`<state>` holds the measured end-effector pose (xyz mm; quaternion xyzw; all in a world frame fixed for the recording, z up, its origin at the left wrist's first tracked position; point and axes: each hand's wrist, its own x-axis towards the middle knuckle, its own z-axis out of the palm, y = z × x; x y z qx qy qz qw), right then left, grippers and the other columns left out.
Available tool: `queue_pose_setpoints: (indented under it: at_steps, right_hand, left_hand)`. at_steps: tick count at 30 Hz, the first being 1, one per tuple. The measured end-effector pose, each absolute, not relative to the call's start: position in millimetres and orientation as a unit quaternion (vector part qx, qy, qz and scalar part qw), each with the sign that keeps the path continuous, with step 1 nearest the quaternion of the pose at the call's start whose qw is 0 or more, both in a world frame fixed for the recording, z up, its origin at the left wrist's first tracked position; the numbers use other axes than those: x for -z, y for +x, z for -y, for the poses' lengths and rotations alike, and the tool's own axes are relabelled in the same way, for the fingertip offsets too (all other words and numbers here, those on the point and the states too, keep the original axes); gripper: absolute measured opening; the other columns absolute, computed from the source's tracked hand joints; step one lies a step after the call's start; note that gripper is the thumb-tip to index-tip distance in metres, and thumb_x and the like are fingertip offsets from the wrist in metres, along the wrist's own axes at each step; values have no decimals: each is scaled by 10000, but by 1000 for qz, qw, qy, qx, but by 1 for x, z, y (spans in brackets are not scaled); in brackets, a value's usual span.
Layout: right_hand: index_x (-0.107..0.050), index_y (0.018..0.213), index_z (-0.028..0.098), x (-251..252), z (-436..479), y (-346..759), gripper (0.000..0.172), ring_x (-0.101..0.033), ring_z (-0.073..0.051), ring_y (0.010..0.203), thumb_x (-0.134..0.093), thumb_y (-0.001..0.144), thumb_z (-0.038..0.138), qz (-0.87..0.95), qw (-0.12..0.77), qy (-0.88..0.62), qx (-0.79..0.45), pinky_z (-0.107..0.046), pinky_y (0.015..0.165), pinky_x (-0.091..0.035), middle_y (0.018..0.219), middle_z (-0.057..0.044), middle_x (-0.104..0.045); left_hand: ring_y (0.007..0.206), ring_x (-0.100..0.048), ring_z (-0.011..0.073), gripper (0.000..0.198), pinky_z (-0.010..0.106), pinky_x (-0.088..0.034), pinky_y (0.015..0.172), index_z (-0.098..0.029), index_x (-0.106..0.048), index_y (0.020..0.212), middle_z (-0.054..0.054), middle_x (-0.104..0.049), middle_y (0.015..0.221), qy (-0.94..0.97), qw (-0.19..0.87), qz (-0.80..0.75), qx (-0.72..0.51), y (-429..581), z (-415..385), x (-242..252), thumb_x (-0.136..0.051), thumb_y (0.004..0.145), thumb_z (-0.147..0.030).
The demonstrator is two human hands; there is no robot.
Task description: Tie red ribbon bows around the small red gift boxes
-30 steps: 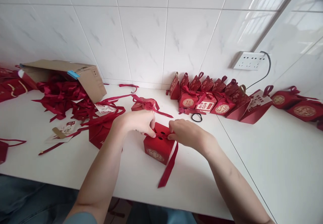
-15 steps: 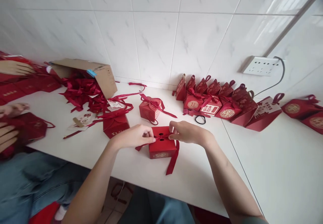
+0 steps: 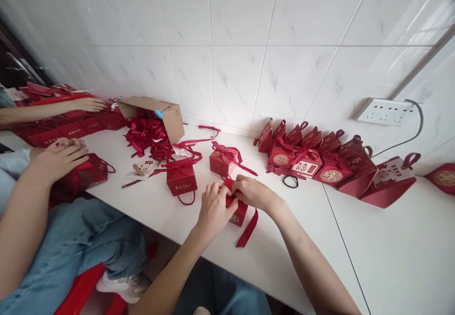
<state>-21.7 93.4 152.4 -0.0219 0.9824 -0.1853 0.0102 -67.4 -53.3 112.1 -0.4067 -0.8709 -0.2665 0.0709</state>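
A small red box [image 3: 237,214] sits on the white table in front of me, partly covered by my hands. From its right side a red ribbon end [image 3: 248,229] trails onto the table. My left hand [image 3: 215,207] lies over the box's left side with its fingers curled at the top. Against it, my right hand [image 3: 251,192] pinches at the top of the box from the right. The ribbon's middle and what exactly the fingertips grip are hidden. Just behind stands a tied red box [image 3: 222,162], and a handled red box [image 3: 181,180] is to the left.
A cardboard carton [image 3: 174,121] spills red ribbons [image 3: 147,132]. Rows of red boxes [image 3: 330,175] line the wall at right, near a black band [image 3: 290,181] and a power strip [image 3: 382,112]. Other people's hands and red boxes are at left.
The view has turned left. My left hand has moved from the ribbon's left side onto the box, close to my right hand. A person's hand at left now rests on a red box.
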Motion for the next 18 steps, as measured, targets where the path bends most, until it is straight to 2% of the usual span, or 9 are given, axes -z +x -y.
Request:
queue_pose_setpoints:
  at_steps: [4, 8, 10, 13, 18]
  right_hand:
    - [-653, 725, 156, -153, -99, -23, 145, -493, -108, 636, -530, 746, 83, -979, 14, -18, 203, -212, 559, -327, 798, -37, -560]
    - [-590, 618, 151, -153, -102, -25, 141, -425, -86, 546, -512, 694, 62, -973, 22, -8, 231, -207, 508, -304, 656, 1, -533]
    - [-551, 575, 156, -153, -104, -25, 149, -378, -74, 502, -501, 670, 53, -968, 32, -10, 250, -201, 480, -290, 574, 30, -490]
    - [-505, 531, 162, -150, -109, -25, 163, -332, -70, 477, -489, 655, 57, -960, 39, -11, 276, -201, 454, -268, 499, 53, -425]
    - [-466, 506, 165, -143, -117, -27, 185, -324, -76, 480, -471, 654, 54, -950, 27, -6, 310, -219, 455, -255, 493, 48, -433]
  left_hand:
    - [970, -526, 233, 61, 412, -450, 861, -218, -592, 838, 46, -578, 965, -463, 32, 842, 274, -79, 55, -118, -540, 808, -227]
    - [982, -565, 213, 146, 475, -343, 997, -230, -618, 797, 10, -619, 954, -491, 13, 833, 255, -88, 53, -128, -526, 760, -123]
    - [959, -581, 216, 145, 504, -313, 1015, -217, -617, 761, 11, -625, 934, -484, 18, 836, 259, -88, 49, -129, -533, 731, -102]
    - [964, -583, 233, 102, 506, -356, 976, -203, -610, 738, 31, -624, 933, -473, 20, 839, 269, -88, 41, -128, -545, 741, -124]
    - [934, -587, 213, 161, 388, -488, 820, -202, -596, 701, 44, -607, 926, -465, 13, 837, 289, -88, 34, -125, -487, 790, -123]
